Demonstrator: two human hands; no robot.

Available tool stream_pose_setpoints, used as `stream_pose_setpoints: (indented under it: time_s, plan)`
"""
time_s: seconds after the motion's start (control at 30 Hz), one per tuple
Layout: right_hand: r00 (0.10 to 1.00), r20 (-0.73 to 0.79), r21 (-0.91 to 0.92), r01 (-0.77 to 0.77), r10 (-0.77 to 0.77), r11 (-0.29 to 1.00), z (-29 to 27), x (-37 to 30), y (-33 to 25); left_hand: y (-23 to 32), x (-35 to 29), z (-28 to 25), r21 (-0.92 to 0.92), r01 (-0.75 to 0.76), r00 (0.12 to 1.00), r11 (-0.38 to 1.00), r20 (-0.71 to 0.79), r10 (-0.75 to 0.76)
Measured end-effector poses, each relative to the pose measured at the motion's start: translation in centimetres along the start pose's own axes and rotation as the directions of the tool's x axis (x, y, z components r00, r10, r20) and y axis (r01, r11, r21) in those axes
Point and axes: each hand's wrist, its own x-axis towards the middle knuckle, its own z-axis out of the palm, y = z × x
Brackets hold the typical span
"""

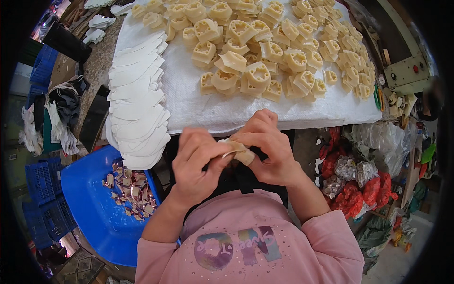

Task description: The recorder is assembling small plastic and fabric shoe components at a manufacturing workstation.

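In front of my chest, just off the near edge of the table, both hands grip one small cream moulded plastic part [244, 156]. My right hand [270, 149] pinches it between thumb and fingers from the right. From the left, the thumb and forefinger of my left hand [195, 163] are closed on its edge, where a thin white piece [227, 142] shows against it; the fingers partly cover the join. A long overlapping row of thin white cut pieces [137, 94] lies to the left. Beyond my hands spreads a heap of similar cream parts [256, 78], hollow with small holes.
White woven sheeting [187, 113] covers the table. A blue basin [90, 208] at lower left holds several shiny, pinkish-brown wrapped-looking pieces [130, 189]. A dark flat panel [94, 116] lies left of the white row. Red and clear plastic bags [352, 194] crowd the right side.
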Motion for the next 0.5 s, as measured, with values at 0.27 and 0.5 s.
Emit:
stream_pose_setpoints:
  time_s: [0.27,0.5]
  plan:
    - [0.991,-0.086,-0.264,0.075,-0.101,0.962,0.0,0.4,-2.0,-2.0,-1.6,-2.2,0.050,0.015,0.994,0.999,-0.106,-0.010]
    - [0.744,-0.039,0.801,-0.376,0.668,0.466,2.4,-2.4,-1.9,0.1,-1.1,0.0,-0.281,-0.021,0.991,0.959,-0.131,-0.017]
